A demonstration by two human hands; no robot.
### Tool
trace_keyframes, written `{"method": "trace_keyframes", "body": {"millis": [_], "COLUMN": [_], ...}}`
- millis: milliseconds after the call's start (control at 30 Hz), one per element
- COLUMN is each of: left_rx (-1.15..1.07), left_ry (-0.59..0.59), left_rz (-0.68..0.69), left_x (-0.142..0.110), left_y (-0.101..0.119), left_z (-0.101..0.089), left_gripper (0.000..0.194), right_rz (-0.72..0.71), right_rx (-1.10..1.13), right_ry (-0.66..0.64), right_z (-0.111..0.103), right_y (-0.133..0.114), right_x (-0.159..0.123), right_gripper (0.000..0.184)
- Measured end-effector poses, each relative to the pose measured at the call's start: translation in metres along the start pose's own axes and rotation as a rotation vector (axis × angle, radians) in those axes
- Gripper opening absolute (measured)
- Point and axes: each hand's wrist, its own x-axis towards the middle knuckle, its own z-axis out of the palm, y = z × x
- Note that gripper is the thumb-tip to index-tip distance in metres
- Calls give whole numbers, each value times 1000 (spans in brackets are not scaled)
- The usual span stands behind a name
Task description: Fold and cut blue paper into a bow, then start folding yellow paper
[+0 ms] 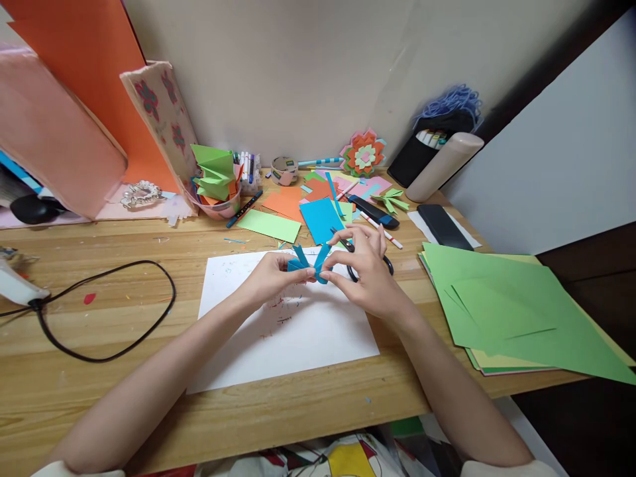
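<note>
A small folded blue paper piece (322, 254) with strips sticking up is held between both hands above a white sheet (318, 338). My left hand (272, 277) pinches its left side between thumb and fingers. With thumb and index finger, my right hand (365, 268) grips the right side, its other fingers raised. Black-handled scissors (389, 265) lie behind my right hand and are partly hidden by it. Beyond the hands lies a flat blue paper (320, 220).
Green sheets (507, 311) are stacked at the right, near a black phone (444, 226). Paper scraps, pens and a utility knife (375, 211) lie at the back. A cup of folded paper (216, 205) stands left of them. A black cable (171, 298) loops across the left side.
</note>
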Motion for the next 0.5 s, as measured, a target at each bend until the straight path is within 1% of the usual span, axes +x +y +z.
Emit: {"method": "trace_keyframes", "body": {"millis": [133,300,400,500], "left_rx": [-29,-84,-126,-177], "left_ry": [-13,-40,-79,-117], "left_rz": [-30,-62,-53,-29], "left_x": [1,4,7,9], "left_y": [-3,-13,-22,-27], "left_z": [2,5,5,6], "left_gripper": [27,27,30,30], "right_rz": [77,145,183,187], "right_rx": [-24,-52,-80,-100], "right_ry": [-24,-97,-119,-124], "right_z": [-1,1,3,5], "right_y": [-5,-6,-5,-5], "right_x": [1,1,1,1], "right_gripper": [11,13,12,11]}}
